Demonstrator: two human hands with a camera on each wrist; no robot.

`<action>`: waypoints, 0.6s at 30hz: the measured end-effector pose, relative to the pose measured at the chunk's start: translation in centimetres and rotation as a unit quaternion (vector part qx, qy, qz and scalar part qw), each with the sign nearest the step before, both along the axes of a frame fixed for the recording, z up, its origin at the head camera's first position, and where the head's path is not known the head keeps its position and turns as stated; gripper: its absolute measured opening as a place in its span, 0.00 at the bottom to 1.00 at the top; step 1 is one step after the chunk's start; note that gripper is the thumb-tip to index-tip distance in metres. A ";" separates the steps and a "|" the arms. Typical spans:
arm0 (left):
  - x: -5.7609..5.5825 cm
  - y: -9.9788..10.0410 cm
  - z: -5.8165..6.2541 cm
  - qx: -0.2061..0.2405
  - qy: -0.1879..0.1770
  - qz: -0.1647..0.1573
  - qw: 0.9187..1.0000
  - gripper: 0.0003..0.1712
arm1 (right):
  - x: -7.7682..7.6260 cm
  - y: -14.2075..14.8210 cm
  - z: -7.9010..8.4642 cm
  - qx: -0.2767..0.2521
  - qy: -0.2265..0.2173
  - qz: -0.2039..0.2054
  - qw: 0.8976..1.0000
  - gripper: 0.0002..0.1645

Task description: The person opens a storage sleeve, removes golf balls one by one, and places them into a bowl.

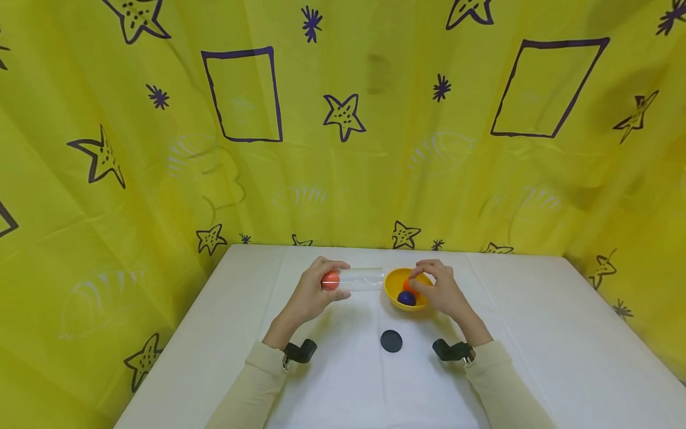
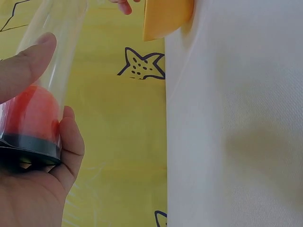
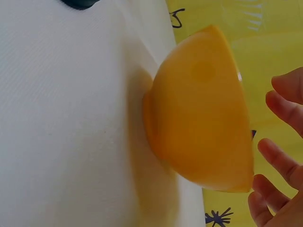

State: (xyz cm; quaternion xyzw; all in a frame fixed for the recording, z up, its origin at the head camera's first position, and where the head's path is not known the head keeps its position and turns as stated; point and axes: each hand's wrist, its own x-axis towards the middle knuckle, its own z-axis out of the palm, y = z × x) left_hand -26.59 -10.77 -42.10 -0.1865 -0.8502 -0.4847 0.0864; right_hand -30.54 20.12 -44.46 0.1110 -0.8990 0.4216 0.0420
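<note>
In the head view my left hand [image 1: 309, 292] grips a clear plastic tube [image 1: 364, 279] lying level, its far end towards the bowl. A red-orange ball [image 2: 35, 111] sits at the tube's black-capped base, against the palm. My right hand [image 1: 440, 291] hovers over the yellow bowl [image 3: 199, 109], fingers loosely bent above its rim. Inside the bowl are an orange ball [image 1: 408, 286], partly hidden by the thumb, and a dark blue ball [image 1: 406, 298]. The right wrist view shows no ball between the fingertips, and the bowl's wall hides its contents there.
A black round disc [image 1: 391, 341] lies flat on the white-covered table [image 1: 343, 369], nearer me than the bowl. Behind the table's far edge hangs a yellow curtain [image 1: 343, 179] with drawn stars. Each wrist wears a black camera mount [image 1: 301, 351].
</note>
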 end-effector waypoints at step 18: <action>0.1 0.2 0.3 -0.017 0.001 -0.006 1.000 0.29 | 1.9 -2.0 3.0 -0.019 0.017 0.077 0.997 0.14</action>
